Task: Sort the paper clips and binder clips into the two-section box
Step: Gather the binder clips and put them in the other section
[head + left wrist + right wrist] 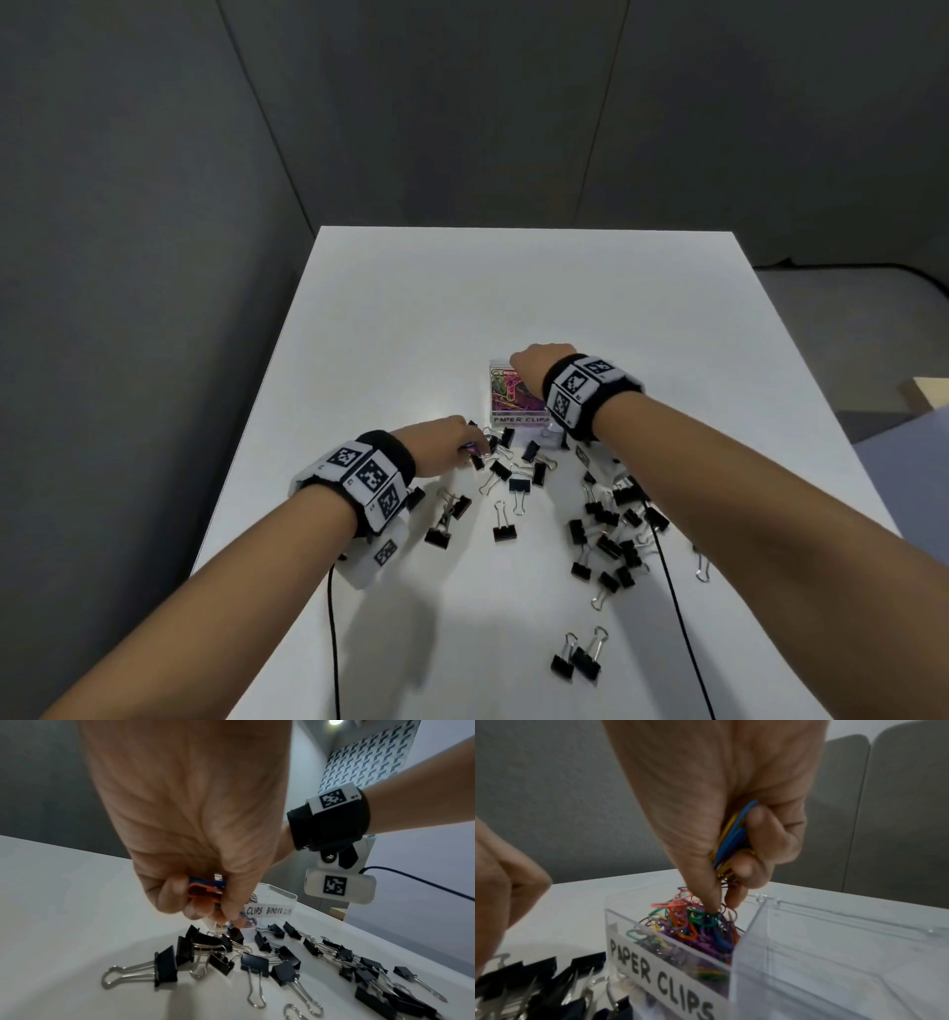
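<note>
While grey panelled walls close in around the smooth white table (pixel 411 318), my right hand (pixel 718 805) hangs over the clear plastic two-section box (pixel 808 953), fingers curled round a bunch of thin coloured wire paper clips (pixel 731 839), with fingertips down among the tangled heap of paper clips (pixel 695 925) filling the section labelled PAPER CLIPS. My left hand (pixel 195 817), just left of the box, pinches a few coloured clips (pixel 205 890) above the scattered black binder clips (pixel 608 545), matte folded bodies with shiny looped wire handles lying across the near tabletop.
</note>
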`<move>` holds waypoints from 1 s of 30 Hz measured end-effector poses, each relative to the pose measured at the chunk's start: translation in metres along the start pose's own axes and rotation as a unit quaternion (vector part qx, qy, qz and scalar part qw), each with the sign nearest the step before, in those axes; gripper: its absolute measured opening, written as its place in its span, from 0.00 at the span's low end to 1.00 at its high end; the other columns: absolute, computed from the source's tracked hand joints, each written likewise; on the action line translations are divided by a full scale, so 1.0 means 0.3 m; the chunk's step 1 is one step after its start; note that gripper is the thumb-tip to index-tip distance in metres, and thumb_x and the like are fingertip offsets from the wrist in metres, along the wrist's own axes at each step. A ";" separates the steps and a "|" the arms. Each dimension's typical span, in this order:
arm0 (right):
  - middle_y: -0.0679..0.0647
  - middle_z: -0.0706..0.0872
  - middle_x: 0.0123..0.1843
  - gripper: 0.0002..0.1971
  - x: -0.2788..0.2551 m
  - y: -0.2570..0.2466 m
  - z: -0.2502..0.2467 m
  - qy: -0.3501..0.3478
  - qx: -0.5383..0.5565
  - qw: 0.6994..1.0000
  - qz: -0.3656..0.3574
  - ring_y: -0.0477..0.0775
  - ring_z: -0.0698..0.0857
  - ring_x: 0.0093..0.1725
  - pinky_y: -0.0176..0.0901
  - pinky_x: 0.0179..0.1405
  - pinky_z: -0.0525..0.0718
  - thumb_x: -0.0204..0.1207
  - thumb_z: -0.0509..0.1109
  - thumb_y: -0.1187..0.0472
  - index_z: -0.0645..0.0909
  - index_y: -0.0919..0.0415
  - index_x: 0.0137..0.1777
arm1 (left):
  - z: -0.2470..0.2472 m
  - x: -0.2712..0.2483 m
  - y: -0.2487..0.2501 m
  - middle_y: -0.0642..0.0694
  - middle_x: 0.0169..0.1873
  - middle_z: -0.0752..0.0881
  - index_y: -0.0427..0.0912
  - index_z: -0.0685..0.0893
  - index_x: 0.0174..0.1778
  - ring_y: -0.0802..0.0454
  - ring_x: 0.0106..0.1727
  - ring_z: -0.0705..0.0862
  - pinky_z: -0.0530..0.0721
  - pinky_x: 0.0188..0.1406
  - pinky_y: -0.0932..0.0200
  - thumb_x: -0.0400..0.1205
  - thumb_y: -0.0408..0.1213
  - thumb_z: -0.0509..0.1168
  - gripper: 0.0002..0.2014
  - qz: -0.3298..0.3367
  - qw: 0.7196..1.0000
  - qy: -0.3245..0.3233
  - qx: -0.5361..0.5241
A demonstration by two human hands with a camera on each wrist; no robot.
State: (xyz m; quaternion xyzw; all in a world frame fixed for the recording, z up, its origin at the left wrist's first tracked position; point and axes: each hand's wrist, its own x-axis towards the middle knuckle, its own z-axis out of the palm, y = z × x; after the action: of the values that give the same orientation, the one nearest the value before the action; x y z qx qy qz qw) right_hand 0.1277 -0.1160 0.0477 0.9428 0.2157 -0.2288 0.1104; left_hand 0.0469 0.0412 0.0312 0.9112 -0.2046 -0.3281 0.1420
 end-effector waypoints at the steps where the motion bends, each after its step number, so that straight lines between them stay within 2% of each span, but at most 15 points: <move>1: 0.59 0.84 0.54 0.09 0.006 0.000 0.003 0.005 0.010 1.000 -0.002 0.59 0.80 0.43 0.44 0.42 0.77 0.77 0.63 0.68 0.76 0.63 0.55 | -0.002 0.002 -0.007 0.38 0.62 0.80 0.41 0.77 0.69 0.42 0.60 0.81 0.75 0.60 0.57 0.86 0.31 0.53 0.17 0.000 1.000 0.009 -0.008; 3: 0.61 0.83 0.56 0.09 0.016 0.002 0.009 0.014 0.051 0.999 -0.003 0.58 0.78 0.42 0.45 0.41 0.76 0.76 0.63 0.69 0.74 0.64 0.56 | -0.005 0.008 -0.020 0.37 0.60 0.83 0.40 0.77 0.68 0.42 0.58 0.82 0.76 0.56 0.56 0.85 0.29 0.54 0.17 -0.006 0.999 0.030 -0.029; 5: 0.64 0.82 0.59 0.13 0.023 0.004 0.015 0.011 0.099 0.995 -0.002 0.61 0.80 0.47 0.48 0.45 0.78 0.77 0.62 0.70 0.73 0.66 0.62 | -0.011 0.014 -0.030 0.38 0.58 0.85 0.40 0.77 0.67 0.42 0.57 0.83 0.77 0.53 0.57 0.84 0.29 0.56 0.16 -0.015 0.997 0.056 -0.044; 7: 0.65 0.81 0.61 0.16 0.024 0.006 0.025 0.017 0.135 0.991 -0.001 0.64 0.83 0.55 0.49 0.48 0.80 0.77 0.63 0.70 0.71 0.66 0.65 | -0.022 0.024 -0.038 0.39 0.58 0.85 0.41 0.78 0.65 0.43 0.58 0.83 0.77 0.54 0.58 0.83 0.30 0.58 0.15 -0.015 0.995 0.082 -0.047; 11: 0.65 0.79 0.65 0.23 0.005 0.024 0.044 0.045 0.209 0.977 -0.009 0.65 0.81 0.60 0.52 0.54 0.80 0.76 0.66 0.70 0.68 0.63 0.70 | -0.059 0.047 -0.035 0.40 0.57 0.81 0.41 0.82 0.62 0.44 0.58 0.81 0.74 0.55 0.60 0.83 0.33 0.62 0.13 0.002 0.990 0.137 -0.043; 16: 0.60 0.82 0.67 0.21 -0.040 0.043 0.070 0.095 0.259 0.961 -0.008 0.61 0.82 0.63 0.49 0.61 0.79 0.80 0.62 0.66 0.70 0.59 0.72 | -0.111 0.095 0.001 0.38 0.56 0.82 0.41 0.81 0.64 0.43 0.56 0.81 0.75 0.55 0.57 0.82 0.34 0.63 0.14 0.017 0.982 0.186 -0.042; 19: 0.57 0.82 0.67 0.18 -0.096 0.071 0.079 0.150 0.252 0.956 -0.004 0.59 0.81 0.65 0.50 0.63 0.79 0.82 0.60 0.64 0.72 0.58 0.71 | -0.135 0.139 0.037 0.38 0.56 0.83 0.39 0.81 0.63 0.43 0.57 0.81 0.75 0.55 0.57 0.82 0.33 0.63 0.14 0.027 0.981 0.188 -0.043; 23: 0.53 0.84 0.61 0.14 -0.200 0.132 0.127 0.198 0.275 0.941 0.019 0.54 0.82 0.58 0.45 0.52 0.78 0.82 0.59 0.63 0.76 0.56 0.66 | -0.161 0.195 0.071 0.39 0.58 0.86 0.38 0.83 0.60 0.44 0.57 0.83 0.78 0.51 0.60 0.82 0.33 0.63 0.12 0.030 0.979 0.176 -0.098; 26: 0.52 0.84 0.59 0.13 -0.276 0.180 0.210 0.198 0.278 0.939 0.043 0.53 0.82 0.55 0.38 0.46 0.75 0.82 0.59 0.62 0.77 0.57 0.64 | -0.182 0.227 0.088 0.39 0.59 0.85 0.38 0.83 0.60 0.45 0.59 0.83 0.80 0.54 0.57 0.82 0.34 0.63 0.12 0.032 0.981 0.162 -0.099; 30: 0.52 0.81 0.62 0.14 -0.348 0.240 0.324 0.142 0.260 0.949 0.111 0.52 0.81 0.58 0.43 0.51 0.79 0.81 0.61 0.58 0.75 0.55 0.66 | -0.173 0.261 0.108 0.41 0.62 0.82 0.41 0.81 0.65 0.44 0.63 0.81 0.79 0.60 0.51 0.83 0.38 0.62 0.15 0.031 0.989 0.144 0.000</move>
State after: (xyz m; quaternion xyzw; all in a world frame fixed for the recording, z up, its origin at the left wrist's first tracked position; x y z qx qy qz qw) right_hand 0.0397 -0.2465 0.0210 0.9796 0.0560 -0.1269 -0.1456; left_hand 0.1268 -0.0173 0.0402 0.9422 -0.2106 -0.1887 0.1800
